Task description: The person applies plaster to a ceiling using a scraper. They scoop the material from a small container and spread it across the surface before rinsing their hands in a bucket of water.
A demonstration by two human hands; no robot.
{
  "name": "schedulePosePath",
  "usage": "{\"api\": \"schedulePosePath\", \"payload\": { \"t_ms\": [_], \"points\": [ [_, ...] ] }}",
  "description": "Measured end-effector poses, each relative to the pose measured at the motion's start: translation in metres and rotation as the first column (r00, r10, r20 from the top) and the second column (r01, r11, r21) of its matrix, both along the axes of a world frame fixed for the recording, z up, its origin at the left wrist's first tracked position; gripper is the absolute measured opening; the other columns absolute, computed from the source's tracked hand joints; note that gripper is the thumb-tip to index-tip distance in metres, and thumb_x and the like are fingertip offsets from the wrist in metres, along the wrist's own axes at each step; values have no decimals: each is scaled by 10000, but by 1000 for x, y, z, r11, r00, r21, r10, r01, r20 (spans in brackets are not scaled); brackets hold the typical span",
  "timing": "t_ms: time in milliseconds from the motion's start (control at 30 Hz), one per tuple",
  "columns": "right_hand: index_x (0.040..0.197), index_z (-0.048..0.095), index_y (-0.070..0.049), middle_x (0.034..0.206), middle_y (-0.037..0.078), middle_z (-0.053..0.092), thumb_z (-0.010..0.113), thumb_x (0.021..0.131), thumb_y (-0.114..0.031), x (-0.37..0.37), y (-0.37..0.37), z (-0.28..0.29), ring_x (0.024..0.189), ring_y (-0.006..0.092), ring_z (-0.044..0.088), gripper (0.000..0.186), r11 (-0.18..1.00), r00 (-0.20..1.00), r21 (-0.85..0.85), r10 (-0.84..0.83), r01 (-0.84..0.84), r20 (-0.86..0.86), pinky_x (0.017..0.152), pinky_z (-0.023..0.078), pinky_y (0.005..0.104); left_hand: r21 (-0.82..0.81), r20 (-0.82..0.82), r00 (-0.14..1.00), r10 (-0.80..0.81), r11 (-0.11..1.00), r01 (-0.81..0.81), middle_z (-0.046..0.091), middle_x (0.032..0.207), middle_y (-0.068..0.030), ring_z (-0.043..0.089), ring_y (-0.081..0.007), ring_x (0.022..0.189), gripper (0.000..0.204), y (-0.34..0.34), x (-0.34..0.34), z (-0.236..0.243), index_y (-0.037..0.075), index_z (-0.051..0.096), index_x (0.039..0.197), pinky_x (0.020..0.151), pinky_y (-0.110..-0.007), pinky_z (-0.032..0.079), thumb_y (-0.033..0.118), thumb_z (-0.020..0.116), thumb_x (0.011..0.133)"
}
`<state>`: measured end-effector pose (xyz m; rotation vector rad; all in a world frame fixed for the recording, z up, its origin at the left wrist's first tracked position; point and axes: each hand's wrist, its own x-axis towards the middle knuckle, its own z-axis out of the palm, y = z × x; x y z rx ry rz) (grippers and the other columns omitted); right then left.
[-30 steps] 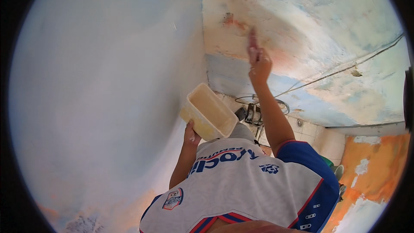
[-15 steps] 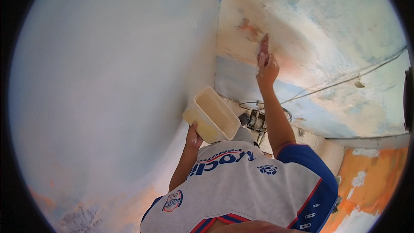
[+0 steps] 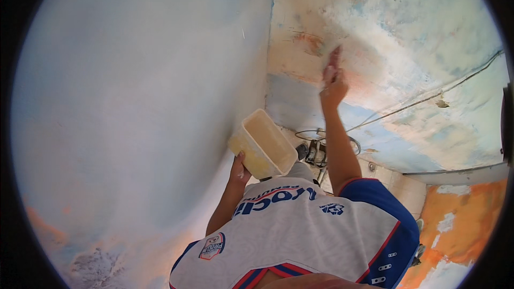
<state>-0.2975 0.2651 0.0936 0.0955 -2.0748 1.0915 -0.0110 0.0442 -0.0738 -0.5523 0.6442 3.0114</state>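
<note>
I see my left hand (image 3: 239, 170) wrapped closed under the near end of a shallow rectangular tub (image 3: 263, 150), its grip shut on the tub's base and holding it up at chest height, tilted so the open top faces the wall (image 3: 385, 59). The tub is pale cream plastic with a thick rounded rim, its inside coated a dull yellow-beige and its near outer side smeared with a brighter yellow patch. My right hand (image 3: 333, 86) is raised well above it, arm stretched out, its grip closed around a small tool (image 3: 334, 58) whose tip lies flat against the wall; the tool is blurred and I cannot tell its exact kind. The wall there is patchy, with worn blue, cream and rust-orange stains, and a thin cable (image 3: 428, 96) runs across it to the right of my arm. My white and blue shirt (image 3: 300, 235) fills the bottom of the view.
</note>
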Motion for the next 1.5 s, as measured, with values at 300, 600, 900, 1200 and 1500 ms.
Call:
{"api": "schedulePosePath", "payload": {
  "t_ms": [300,600,900,1200,1500],
  "points": [
    [953,670,-7,816,233,663,620,930,-348,-75,-31,-9,688,406,630,345,982,951,176,9,-66,309,625,491,446,-21,-11,1000,-9,1000,8,540,1353,-104,539,-280,1233,642,-1,1,2,71,372,1424,1048,-452,445,312,668,908],
    [953,683,-6,886,201,676,597,938,-253,-41,-86,-6,864,370,651,262,966,981,166,193,-196,32,747,489,470,-15,50,999,13,1000,-12,531,1363,-100,522,-281,1253,640,1,0,-4,81,371,1428,1050,-460,441,321,665,914],
    [975,685,-30,868,148,693,664,909,-238,-32,-11,-40,733,285,661,219,971,991,-237,-59,30,-116,669,520,376,-6,0,999,39,999,-39,527,1376,-91,522,-270,1255,661,0,-3,5,86,375,1433,1064,-446,428,331,682,902],
    [987,655,-26,851,187,675,620,930,-294,-77,-54,7,747,361,647,277,992,999,128,-1,-5,45,668,498,428,-38,-6,999,-35,999,35,541,1349,-94,525,-270,1250,662,-8,-7,7,80,374,1429,1052,-446,441,338,681,902],
    [902,672,28,828,200,681,677,894,-339,-15,-42,-2,760,348,677,367,992,987,1,122,-123,-103,667,514,419,-119,-38,999,17,993,-22,554,1339,-118,544,-283,1228,598,-1,-8,13,74,412,1403,1051,-465,441,376,623,933]
  ]
}}
